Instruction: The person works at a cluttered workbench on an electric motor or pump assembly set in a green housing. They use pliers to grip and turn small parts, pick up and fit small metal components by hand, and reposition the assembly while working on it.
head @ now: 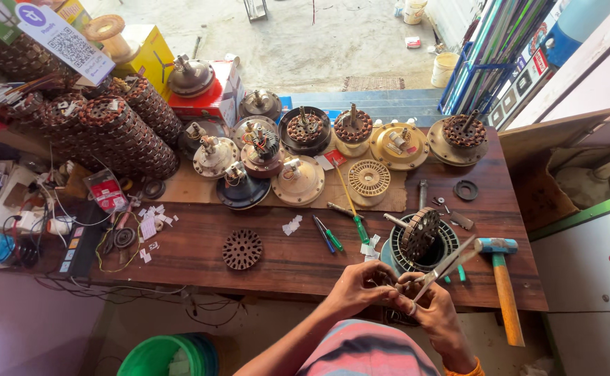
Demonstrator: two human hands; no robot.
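Note:
My left hand (359,284) and my right hand (427,306) meet at the near edge of the wooden workbench (291,251). The right hand grips a pair of scissors (448,266) whose blades point up and to the right. The left hand pinches something small against the scissors' handles; what it is I cannot make out. Just beyond the hands stands a round black fan motor housing (447,245) with a slotted stator core (420,232) leaning inside it on a shaft.
A hammer with a blue head and wooden handle (504,285) lies at the right. Screwdrivers (350,205) and a loose round core (242,249) lie mid-bench. Several fan motors (298,181) and stacked stator cores (120,129) crowd the back. A green bucket (158,356) stands below left.

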